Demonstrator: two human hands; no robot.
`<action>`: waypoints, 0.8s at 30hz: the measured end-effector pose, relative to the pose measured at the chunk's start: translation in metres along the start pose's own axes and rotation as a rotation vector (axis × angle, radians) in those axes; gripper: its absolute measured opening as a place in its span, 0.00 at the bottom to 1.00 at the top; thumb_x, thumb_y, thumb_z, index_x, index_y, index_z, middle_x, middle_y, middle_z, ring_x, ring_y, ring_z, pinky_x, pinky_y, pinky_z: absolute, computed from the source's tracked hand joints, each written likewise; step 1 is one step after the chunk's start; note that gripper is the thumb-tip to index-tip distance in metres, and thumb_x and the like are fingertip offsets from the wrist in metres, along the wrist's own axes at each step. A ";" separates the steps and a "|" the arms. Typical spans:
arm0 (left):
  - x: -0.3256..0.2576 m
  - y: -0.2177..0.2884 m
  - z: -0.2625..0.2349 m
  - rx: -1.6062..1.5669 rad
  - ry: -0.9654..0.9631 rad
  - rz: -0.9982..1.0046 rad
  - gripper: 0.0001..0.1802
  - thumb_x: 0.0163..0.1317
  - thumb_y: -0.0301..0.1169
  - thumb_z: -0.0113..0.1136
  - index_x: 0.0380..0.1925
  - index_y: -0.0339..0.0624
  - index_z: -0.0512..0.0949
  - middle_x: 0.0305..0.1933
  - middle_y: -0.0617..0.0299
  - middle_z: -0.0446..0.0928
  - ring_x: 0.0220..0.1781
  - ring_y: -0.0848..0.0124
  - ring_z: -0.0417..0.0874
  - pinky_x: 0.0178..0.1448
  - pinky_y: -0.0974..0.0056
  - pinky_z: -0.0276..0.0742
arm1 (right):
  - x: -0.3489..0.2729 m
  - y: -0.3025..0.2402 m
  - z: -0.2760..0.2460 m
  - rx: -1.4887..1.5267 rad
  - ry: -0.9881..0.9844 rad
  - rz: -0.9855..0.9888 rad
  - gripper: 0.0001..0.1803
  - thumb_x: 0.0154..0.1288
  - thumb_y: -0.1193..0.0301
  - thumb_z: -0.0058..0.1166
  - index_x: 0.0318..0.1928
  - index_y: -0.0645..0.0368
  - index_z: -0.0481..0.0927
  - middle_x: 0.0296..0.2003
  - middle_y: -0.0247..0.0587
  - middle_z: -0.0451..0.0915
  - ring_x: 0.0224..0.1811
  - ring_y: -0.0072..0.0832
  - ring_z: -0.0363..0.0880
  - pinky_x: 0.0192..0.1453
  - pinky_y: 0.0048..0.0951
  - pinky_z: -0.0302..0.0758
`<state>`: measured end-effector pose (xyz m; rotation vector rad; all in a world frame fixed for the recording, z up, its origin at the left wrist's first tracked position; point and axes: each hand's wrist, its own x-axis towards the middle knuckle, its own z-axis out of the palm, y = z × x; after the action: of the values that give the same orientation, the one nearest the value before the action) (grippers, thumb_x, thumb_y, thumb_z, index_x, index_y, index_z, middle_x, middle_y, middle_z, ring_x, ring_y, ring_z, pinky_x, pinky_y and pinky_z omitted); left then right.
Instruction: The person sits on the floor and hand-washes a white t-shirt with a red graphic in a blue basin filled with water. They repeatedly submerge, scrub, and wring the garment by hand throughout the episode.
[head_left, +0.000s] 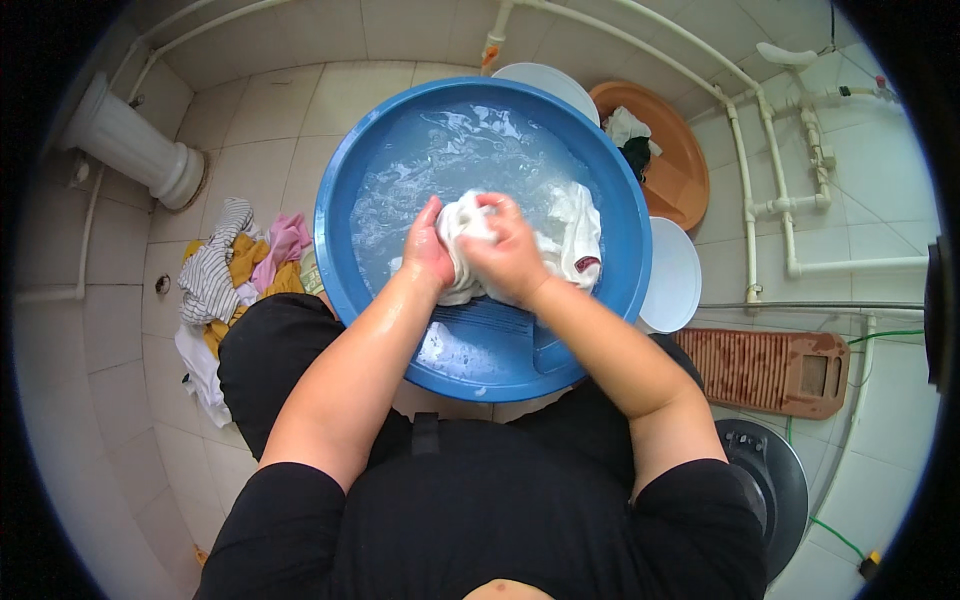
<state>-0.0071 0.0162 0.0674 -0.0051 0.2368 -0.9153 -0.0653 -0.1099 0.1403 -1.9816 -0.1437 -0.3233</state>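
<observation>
A large blue basin of cloudy, rippling water stands between my knees. In it lies a soaked white garment, with a small dark red label or patch on its right part. My left hand grips a bunched part of this garment from the left side. Facing it, my right hand is closed over the same bunch and slightly blurred. Both hands are above the basin's ridged washboard slope, which has some suds on it. The bunched cloth hides some of my fingertips.
A heap of striped, yellow, pink and white clothes lies on the tiles at left, near a white pedestal. On the right are an orange basin holding cloth, a white round basin, a brown washboard and wall pipes.
</observation>
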 end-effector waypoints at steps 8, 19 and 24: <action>0.012 -0.007 -0.031 0.063 -0.175 -0.106 0.20 0.61 0.47 0.48 0.40 0.40 0.72 0.37 0.56 0.75 0.37 0.62 0.77 0.39 0.60 0.76 | -0.012 -0.035 0.023 -0.323 0.093 -0.418 0.14 0.44 0.63 0.61 0.22 0.57 0.71 0.28 0.43 0.74 0.29 0.39 0.75 0.32 0.34 0.73; -0.004 -0.019 -0.004 0.133 0.246 0.066 0.21 0.62 0.47 0.42 0.30 0.40 0.74 0.30 0.56 0.76 0.32 0.61 0.78 0.40 0.57 0.75 | -0.005 -0.012 0.024 -0.224 0.111 -0.206 0.14 0.47 0.63 0.59 0.22 0.59 0.72 0.17 0.45 0.70 0.20 0.45 0.71 0.26 0.37 0.69; -0.001 -0.054 0.053 0.291 0.426 0.040 0.26 0.62 0.50 0.38 0.46 0.40 0.72 0.52 0.51 0.72 0.54 0.55 0.72 0.59 0.50 0.66 | 0.015 0.081 -0.018 -0.487 0.263 0.371 0.22 0.52 0.51 0.54 0.31 0.60 0.76 0.33 0.53 0.75 0.39 0.46 0.74 0.44 0.38 0.70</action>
<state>-0.0394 -0.0214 0.1248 0.4655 0.4949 -0.8979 -0.0342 -0.1607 0.0808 -2.3623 0.5102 -0.3978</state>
